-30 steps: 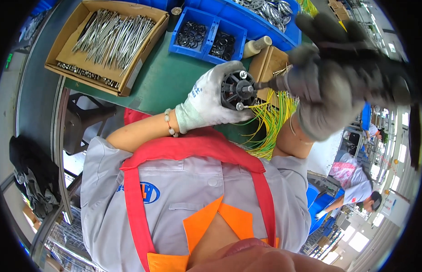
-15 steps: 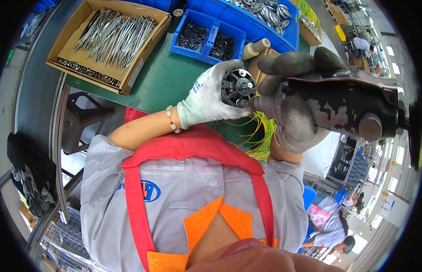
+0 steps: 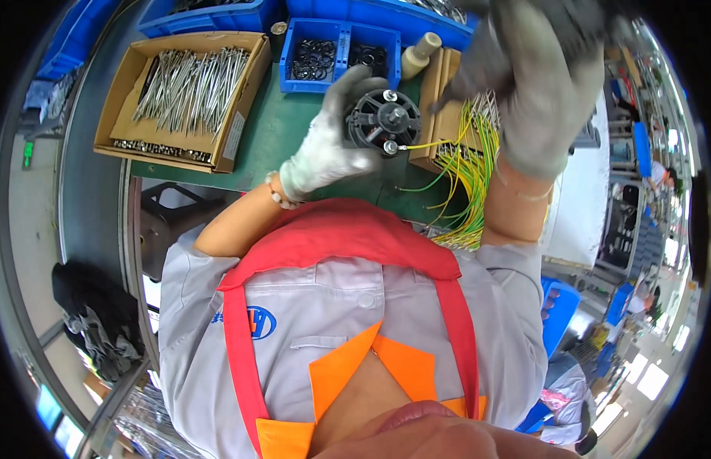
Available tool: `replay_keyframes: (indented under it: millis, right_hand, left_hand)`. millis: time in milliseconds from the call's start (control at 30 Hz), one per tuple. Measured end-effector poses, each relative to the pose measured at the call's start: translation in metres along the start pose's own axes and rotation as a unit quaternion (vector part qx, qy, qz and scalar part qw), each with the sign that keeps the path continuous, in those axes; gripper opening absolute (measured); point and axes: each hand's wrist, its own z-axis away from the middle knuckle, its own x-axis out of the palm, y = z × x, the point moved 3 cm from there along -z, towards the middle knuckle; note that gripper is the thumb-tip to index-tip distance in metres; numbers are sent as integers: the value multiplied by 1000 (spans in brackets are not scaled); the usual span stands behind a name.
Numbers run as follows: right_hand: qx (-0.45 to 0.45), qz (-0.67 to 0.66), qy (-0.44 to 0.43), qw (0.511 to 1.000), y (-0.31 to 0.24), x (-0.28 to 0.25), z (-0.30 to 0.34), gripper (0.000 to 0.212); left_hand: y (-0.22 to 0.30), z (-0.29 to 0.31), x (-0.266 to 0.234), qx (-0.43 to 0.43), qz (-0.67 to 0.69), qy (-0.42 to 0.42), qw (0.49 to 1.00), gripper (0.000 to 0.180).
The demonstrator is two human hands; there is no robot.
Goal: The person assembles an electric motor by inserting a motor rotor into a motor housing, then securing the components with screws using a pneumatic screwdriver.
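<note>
Since half a second ago: dark power tool [image 3: 478, 61] lifted off the round black spoked part [image 3: 384, 122], now well apart, up and to its right. Left hand [image 3: 332, 138] loosened, half-open, cupped at the part's left side; I can't tell contact from here. Right hand [image 3: 535, 96] wrapped round the tool, blurred. Part sits over the green table [image 3: 271, 138], near the blue two-compartment plastic bin [image 3: 344, 38]. My count: one part, two silver screws [image 3: 390, 96] on its face, one tool, one bin.
</note>
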Motion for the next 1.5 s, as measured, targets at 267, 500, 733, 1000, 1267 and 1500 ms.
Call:
replay_keyframes:
  millis: [267, 500, 733, 1000, 1267, 1500]
  right_hand:
    - [-233, -19, 43, 971, 51, -23, 65, 57]
    - [282, -94, -104, 949, 153, -24, 138, 35]
    - [413, -170, -287, 847, 134, 24, 140, 35]
    - [303, -19, -356, 883, 138, 92, 148, 29]
    - [146, 87, -122, 978, 124, -1, 77, 25]
    - [120, -252, -135, 951, 128, -13, 57, 66]
  left_hand:
    - [-21, -52, 0, -6, -114, -6, 993, 54]
    - [23, -80, -26, -140, 232, 32, 962, 33]
    - [72, -39, -59, -156, 216, 54, 962, 36]
    - [82, 31, -117, -107, 224, 184, 951, 44]
    - [109, 150, -281, 35, -132, 499, 856, 78]
    - [78, 223, -457, 156, -210, 751, 606, 93]
